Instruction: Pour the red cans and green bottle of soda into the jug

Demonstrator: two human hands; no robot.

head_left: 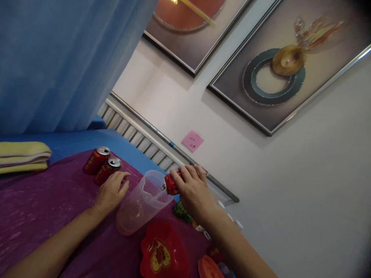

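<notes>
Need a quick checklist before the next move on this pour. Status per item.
1. Right hand has a firm-looking hold on the red can: ok, fingers wrapped around it.
2. Can opening over the pitcher: ok, tipped at its mouth.
3. Left hand steadying the pitcher: not ok, open beside it, not gripping.
4. Two standing cans opened: ok, both.
5. Liquid left in the tipped can: cannot tell, inside hidden.
</notes>
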